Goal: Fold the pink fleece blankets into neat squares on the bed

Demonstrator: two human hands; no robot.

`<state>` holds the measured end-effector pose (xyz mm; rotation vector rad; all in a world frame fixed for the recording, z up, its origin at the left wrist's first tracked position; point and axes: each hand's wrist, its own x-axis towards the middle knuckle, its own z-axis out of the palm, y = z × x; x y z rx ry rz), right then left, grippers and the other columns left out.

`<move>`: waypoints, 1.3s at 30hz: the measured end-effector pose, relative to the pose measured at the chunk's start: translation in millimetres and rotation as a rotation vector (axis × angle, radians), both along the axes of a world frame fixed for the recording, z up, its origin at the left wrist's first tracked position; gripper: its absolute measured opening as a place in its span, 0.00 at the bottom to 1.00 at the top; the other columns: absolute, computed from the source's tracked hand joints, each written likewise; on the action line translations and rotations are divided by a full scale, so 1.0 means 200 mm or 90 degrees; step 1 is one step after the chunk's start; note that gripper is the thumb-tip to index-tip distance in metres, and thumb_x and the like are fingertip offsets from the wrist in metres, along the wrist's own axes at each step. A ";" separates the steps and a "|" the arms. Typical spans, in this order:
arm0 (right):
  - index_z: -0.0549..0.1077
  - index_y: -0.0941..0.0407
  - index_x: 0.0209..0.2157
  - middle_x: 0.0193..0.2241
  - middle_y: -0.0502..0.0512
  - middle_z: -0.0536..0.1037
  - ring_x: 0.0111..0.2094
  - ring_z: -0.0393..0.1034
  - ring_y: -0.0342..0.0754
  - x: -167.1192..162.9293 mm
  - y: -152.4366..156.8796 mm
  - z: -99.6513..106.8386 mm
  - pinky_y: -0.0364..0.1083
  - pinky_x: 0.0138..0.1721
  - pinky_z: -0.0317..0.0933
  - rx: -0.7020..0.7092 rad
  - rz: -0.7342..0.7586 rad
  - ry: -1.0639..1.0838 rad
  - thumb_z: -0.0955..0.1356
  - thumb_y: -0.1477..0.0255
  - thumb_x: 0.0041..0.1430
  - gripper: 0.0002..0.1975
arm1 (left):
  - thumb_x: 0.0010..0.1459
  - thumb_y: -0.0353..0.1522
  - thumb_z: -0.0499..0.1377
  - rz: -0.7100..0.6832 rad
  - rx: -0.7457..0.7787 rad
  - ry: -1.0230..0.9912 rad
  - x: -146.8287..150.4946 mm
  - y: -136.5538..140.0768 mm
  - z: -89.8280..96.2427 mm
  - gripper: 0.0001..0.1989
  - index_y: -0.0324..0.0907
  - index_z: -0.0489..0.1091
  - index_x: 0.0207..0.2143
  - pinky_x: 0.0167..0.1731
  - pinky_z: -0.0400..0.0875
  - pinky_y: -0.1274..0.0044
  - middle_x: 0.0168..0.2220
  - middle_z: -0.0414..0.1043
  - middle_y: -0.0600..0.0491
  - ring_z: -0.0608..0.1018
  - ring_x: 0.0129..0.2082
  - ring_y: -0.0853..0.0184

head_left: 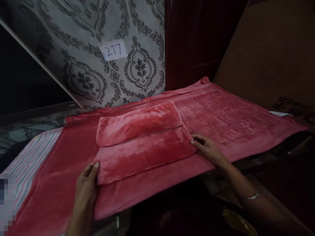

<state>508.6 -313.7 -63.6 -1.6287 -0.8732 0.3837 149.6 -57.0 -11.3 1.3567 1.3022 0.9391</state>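
Note:
A plush pink-red cloth (145, 144), folded so that two long panels show with a crease between them, lies in front of me. My left hand (88, 175) pinches its near left edge between thumb and fingers. At the right edge, my right hand (205, 146) grips the same cloth, thumb on top and fingers curled behind. Under it a larger pink-red blanket (226, 121) of similar plush is spread over the surface. A bracelet circles my right wrist.
Striped fabric (41, 154) shows at the left beyond the blanket. Patterned wallpaper (140, 65) with a card (113, 50) reading 277 rises behind. A dark red panel (192, 42) and a large cardboard box (270, 52) stand at the back right.

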 end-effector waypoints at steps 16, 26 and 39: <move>0.78 0.56 0.41 0.30 0.48 0.77 0.19 0.56 0.36 0.09 0.04 0.12 0.38 0.20 0.52 -0.139 0.317 0.210 0.74 0.58 0.51 0.19 | 0.27 0.45 0.76 -0.081 -0.100 0.044 -0.12 -0.01 -0.07 0.31 0.41 0.80 0.36 0.45 0.78 0.65 0.37 0.83 0.48 0.82 0.45 0.50; 0.74 0.54 0.37 0.25 0.45 0.71 0.22 0.60 0.39 0.11 -0.07 0.09 0.39 0.23 0.54 -0.047 0.164 0.234 0.75 0.56 0.51 0.18 | 0.34 0.52 0.74 -0.031 -0.130 -0.017 -0.14 0.00 -0.12 0.33 0.43 0.80 0.41 0.42 0.80 0.66 0.39 0.83 0.49 0.83 0.43 0.51; 0.72 0.54 0.35 0.18 0.43 0.65 0.18 0.57 0.40 0.07 -0.05 0.06 0.40 0.19 0.51 -0.106 0.108 0.157 0.73 0.51 0.50 0.22 | 0.40 0.50 0.70 0.018 0.002 0.065 -0.09 -0.06 -0.01 0.26 0.45 0.79 0.39 0.49 0.77 0.66 0.37 0.82 0.53 0.81 0.45 0.53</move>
